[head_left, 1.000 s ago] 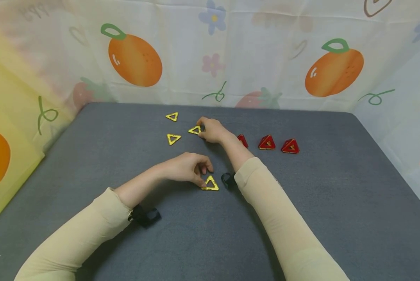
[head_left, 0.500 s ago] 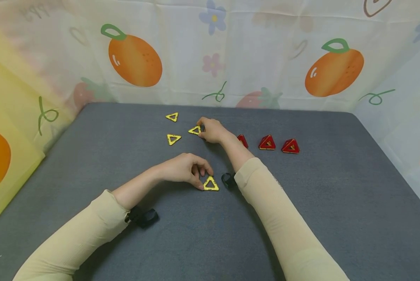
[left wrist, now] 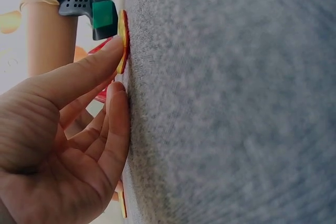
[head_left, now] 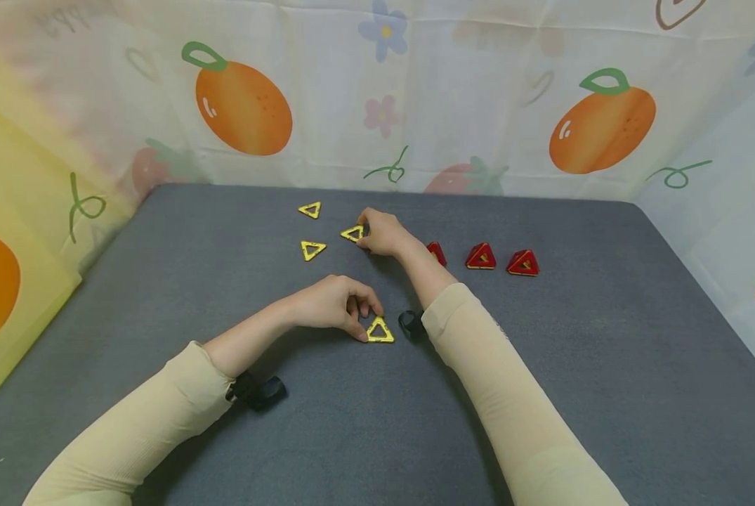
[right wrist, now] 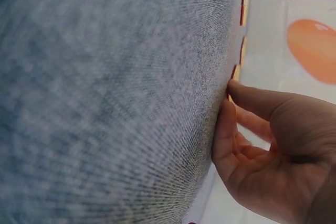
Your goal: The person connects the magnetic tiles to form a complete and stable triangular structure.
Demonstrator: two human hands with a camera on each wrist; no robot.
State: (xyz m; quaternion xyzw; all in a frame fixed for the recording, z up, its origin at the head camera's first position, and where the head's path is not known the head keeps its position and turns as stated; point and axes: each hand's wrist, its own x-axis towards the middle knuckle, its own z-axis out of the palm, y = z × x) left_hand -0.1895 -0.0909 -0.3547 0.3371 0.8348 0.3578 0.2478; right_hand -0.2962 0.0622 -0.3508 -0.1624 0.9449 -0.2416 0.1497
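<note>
Flat on the dark table, a yellow triangular tile (head_left: 380, 339) with a hollow centre lies under my left hand (head_left: 329, 303). That hand's thumb is at the tile's lower left corner and its index fingertip at the top corner, pinching it. In the left wrist view the tile (left wrist: 123, 43) appears edge-on, yellow over red, with the thumb against it. Farther back, my right hand (head_left: 386, 235) pinches the right side of another yellow triangular tile (head_left: 347, 235) between thumb and index finger. The right wrist view shows this tile (right wrist: 234, 72) edge-on, partly hidden by the thumb.
Two more yellow triangular tiles, one at the back (head_left: 310, 216) and one nearer (head_left: 312, 244), lie left of my right hand. Red triangular pieces (head_left: 480, 257) stand in a row to the right, one partly behind my right forearm. A printed curtain (head_left: 339, 91) hangs behind the table (head_left: 605, 351).
My left index fingertip has come down to the top corner of the near tile, and the thumb has drawn back to its left edge. The right hand stays almost still at its tile.
</note>
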